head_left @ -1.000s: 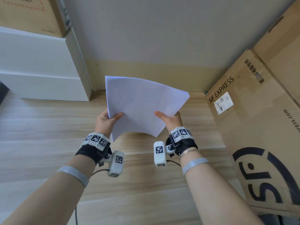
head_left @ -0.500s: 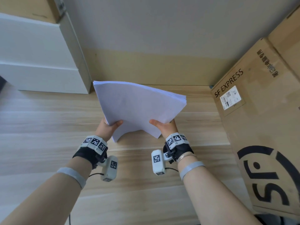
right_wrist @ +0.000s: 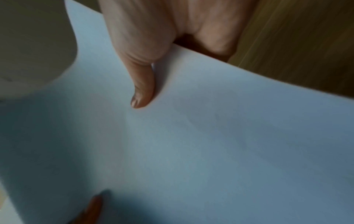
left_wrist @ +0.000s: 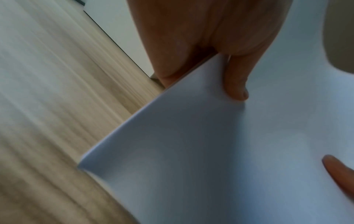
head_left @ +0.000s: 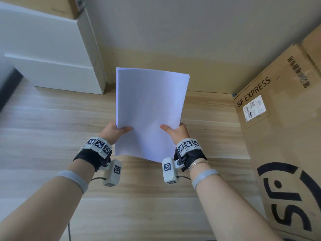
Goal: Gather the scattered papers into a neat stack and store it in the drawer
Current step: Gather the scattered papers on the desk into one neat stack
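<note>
Turned since half a second ago, the stack of plain white paper sheets (head_left: 150,112) now stands upright with its long side running away from the person, where before it lay wider and bowed across both hands. Its edges look more even than in the earlier frames, though one sheet's edge shows slightly offset along the top and left. Both hands hold the stack in the air above the pale wood-grain floor (head_left: 52,122). At the stack's lower left edge, the left hand (head_left: 113,132) pinches the sheets, thumb lying flat on the front face and fingers hidden behind. At the lower right edge, the right hand (head_left: 175,132) pinches the same way; the wrist views show each thumb pressed on the paper. Beyond the left hand, against the wall, stands a white drawer cabinet (head_left: 52,54); its fronts appear closed, so nothing inside can be seen. A brown cardboard box (head_left: 57,6) sits on top of it. Off to the side of the right hand stands a large brown cardboard carton printed SF EXPRESS (head_left: 281,129), closed, contents hidden.
</note>
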